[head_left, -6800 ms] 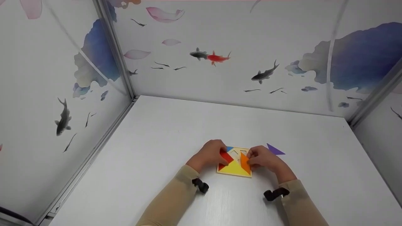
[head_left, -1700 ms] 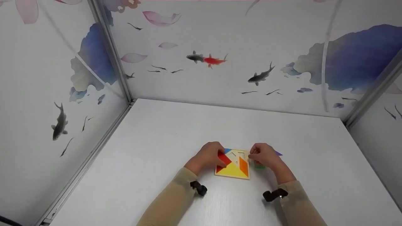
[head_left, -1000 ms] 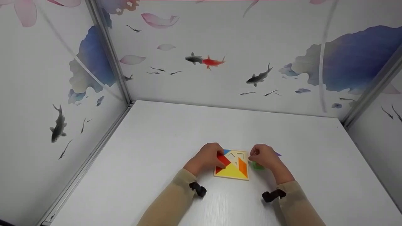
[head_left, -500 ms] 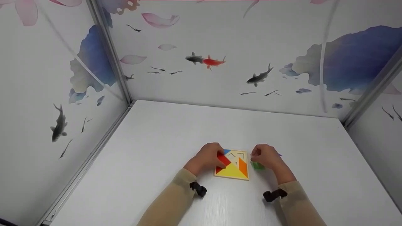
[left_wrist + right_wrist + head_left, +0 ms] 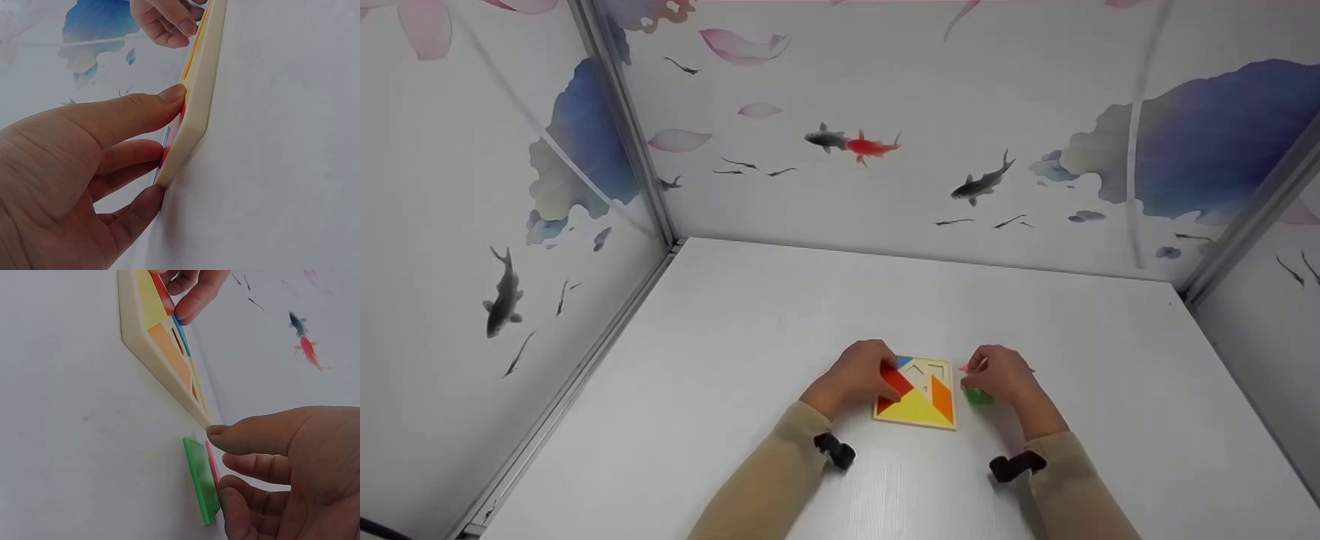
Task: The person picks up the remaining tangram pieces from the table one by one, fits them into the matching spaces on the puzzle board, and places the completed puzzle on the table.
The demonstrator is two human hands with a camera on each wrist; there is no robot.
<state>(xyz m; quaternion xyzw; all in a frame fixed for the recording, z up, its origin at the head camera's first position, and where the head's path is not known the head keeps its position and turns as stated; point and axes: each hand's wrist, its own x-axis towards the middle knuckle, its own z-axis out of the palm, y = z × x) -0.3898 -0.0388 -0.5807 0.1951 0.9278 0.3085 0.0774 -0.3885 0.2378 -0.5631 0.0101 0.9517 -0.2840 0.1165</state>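
Note:
My left hand point(image 5: 861, 371) grips the left side of a square tangram board point(image 5: 913, 415); its thumb presses near the red pieces point(image 5: 182, 112) and the other fingertips reach the far edge. Yellow point(image 5: 915, 409), orange point(image 5: 941, 397) and blue point(image 5: 181, 334) pieces lie in the board, with bare recesses toward its far right. Just right of the board, my right hand point(image 5: 999, 373) has its fingers curled at a pink tangram piece point(image 5: 964, 368), its thumb tip close to one end in the right wrist view. A green piece point(image 5: 198, 478) lies beside the pink one, partly under the hand.
Part of a purple piece point(image 5: 1032, 370) pokes out behind the right hand. The white table point(image 5: 780, 322) is bounded by printed panels with fish point(image 5: 874, 145) and grey metal posts point(image 5: 624, 124).
Since the first frame the orange piece has been let go and lies flat in the board. The right hand has shifted slightly right, and pink shows at its fingertips; the left hand keeps its hold.

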